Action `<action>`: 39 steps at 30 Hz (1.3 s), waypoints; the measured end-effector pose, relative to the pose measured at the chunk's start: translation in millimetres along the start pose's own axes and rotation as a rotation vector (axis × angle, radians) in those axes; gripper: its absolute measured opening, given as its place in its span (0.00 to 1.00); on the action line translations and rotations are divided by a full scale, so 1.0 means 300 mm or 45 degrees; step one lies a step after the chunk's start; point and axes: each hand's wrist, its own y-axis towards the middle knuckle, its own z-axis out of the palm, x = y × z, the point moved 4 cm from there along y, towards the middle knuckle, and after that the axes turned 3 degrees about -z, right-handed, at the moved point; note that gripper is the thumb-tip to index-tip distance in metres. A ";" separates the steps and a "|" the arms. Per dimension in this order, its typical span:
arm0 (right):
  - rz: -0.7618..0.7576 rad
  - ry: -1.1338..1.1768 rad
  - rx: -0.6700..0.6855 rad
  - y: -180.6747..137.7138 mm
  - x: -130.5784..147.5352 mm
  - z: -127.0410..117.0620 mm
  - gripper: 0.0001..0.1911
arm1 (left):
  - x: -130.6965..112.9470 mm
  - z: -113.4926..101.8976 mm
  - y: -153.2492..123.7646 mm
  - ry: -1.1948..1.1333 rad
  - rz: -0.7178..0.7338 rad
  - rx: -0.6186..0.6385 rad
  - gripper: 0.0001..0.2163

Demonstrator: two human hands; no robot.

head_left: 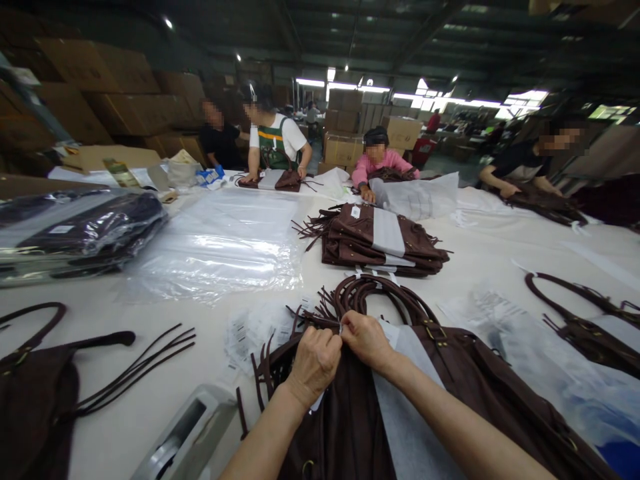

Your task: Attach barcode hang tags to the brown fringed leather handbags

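At centre frame, fingers of left hand (316, 360) and right hand (367, 339) pinch a small pale piece (341, 328) above a dark-brown leathery bag (351, 420), seemingly fastening; next calls for steadiness.

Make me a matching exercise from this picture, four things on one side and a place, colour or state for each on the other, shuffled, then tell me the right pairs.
Things:
1. Left hand
2. Bag stack beyond the hands
3. Pile of clear plastic
4. Boxy device

Descriptions:
A. Shiny and lying flat, left of the picture's centre
B. Grey, at the picture's bottom edge
C. Close beside the right hand, above the nearest bag
D. Dark brown, with a pale strip across it

Right pairs: 1-C, 2-D, 3-A, 4-B.
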 end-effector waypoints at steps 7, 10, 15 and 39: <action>-0.025 0.044 0.007 0.006 0.002 -0.010 0.11 | 0.003 -0.010 -0.006 -0.022 0.124 0.060 0.10; -0.056 0.055 0.004 -0.001 0.003 -0.014 0.11 | 0.012 -0.020 -0.010 -0.045 0.129 0.094 0.11; -0.158 0.084 0.027 -0.011 -0.005 -0.012 0.11 | 0.028 -0.022 -0.015 -0.097 -0.009 0.121 0.10; -0.011 0.300 -0.081 -0.085 -0.096 -0.050 0.09 | 0.180 -0.074 0.079 -0.178 -0.161 0.729 0.04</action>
